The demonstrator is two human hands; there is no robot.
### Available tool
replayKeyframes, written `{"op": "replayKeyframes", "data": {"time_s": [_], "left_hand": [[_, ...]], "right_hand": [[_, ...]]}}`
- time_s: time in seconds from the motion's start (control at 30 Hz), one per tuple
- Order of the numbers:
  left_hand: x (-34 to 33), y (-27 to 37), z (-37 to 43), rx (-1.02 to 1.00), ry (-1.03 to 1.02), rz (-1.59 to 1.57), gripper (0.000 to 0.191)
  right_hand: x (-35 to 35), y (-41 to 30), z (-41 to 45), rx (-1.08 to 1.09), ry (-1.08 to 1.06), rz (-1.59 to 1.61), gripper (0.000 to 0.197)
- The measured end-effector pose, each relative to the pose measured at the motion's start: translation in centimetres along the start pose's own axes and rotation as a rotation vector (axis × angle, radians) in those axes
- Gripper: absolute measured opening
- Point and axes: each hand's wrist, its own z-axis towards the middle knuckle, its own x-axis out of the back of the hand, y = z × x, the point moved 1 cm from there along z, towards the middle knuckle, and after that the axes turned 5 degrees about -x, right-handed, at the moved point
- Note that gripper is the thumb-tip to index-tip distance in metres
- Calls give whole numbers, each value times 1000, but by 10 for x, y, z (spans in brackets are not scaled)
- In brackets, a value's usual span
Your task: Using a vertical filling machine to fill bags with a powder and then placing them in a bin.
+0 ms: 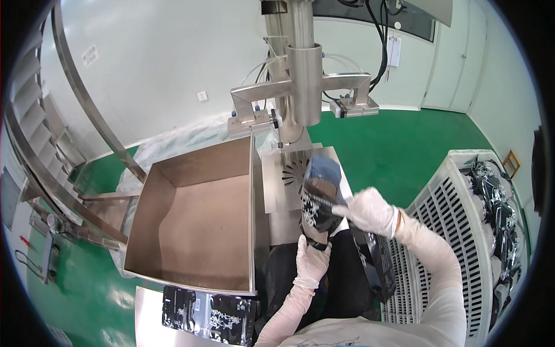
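Gloved in white, my left hand (312,261) grips the lower end of a black printed pouch (318,214). The pouch stands tilted over my lap, its upper part blue-grey and partly see-through, with brown contents showing. My right hand (368,211), also gloved, is closed at the pouch's right edge and seems to pinch it; the fingertips are slightly blurred. Just beyond the pouch is a steel machine plate (277,195) with radial slots. Below my right hand, flat black pouches (375,264) lean beside my leg.
A large steel bin (253,208) with a brown, powdery-looking inside stands at left. In front of it, flat black pouches (212,314) lie on a metal shelf (149,321). A white slatted crate (459,208) holds filled pouches (498,217) at right. A steel column with clamp arms (303,82) rises ahead.
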Motion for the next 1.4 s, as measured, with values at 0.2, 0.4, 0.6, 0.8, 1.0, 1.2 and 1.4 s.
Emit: {"op": "replayKeyframes", "data": {"time_s": [0.2, 0.4, 0.6, 0.8, 1.0, 1.2, 1.4], "left_hand": [[43, 12, -23, -479, 151, 774, 59], [57, -1, -43, -548, 269, 744, 41], [63, 7, -83, -351, 275, 936, 34], [-58, -58, -125, -675, -80, 1491, 45], [-93, -49, -43, -559, -159, 1467, 44], [-116, -27, 43, -204, 179, 1107, 34], [-139, -25, 118, -353, -95, 924, 32]], "right_hand": [[-57, -41, -77, 195, -83, -80, 30], [-74, -56, -113, 166, -62, 73, 37], [-53, -31, -97, 295, -172, 180, 19], [-13, 64, 8, 175, -5, 395, 14], [1, 70, 143, -116, 56, 834, 12], [-8, 76, 180, 99, 473, -9, 12], [17, 81, 185, 264, 541, -337, 21]]}}
